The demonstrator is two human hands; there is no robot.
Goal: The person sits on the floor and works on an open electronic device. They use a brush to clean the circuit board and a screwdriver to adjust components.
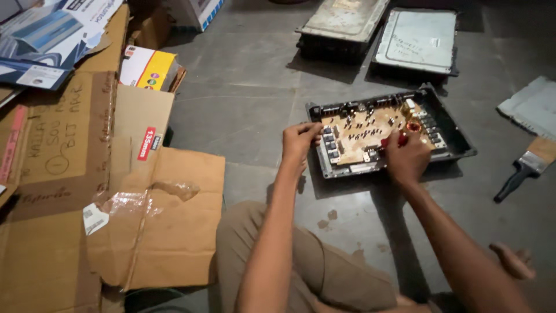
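An open black metal case (457, 142) lies on the grey floor with a tan circuit board (370, 130) inside it, studded with dark components and a copper coil near its right side. My left hand (299, 140) grips the case's left edge. My right hand (407, 159) rests over the board's lower right part, closed on a small red-handled tool (395, 139) whose tip is hidden among the components.
Two closed metal units (341, 23) (417, 39) lie beyond the case. A paintbrush (524, 168) and a grey cloth (533, 107) lie to the right. Flattened cardboard (156, 220) and boxes (147, 68) cover the left. My knee and foot (512, 261) are in front.
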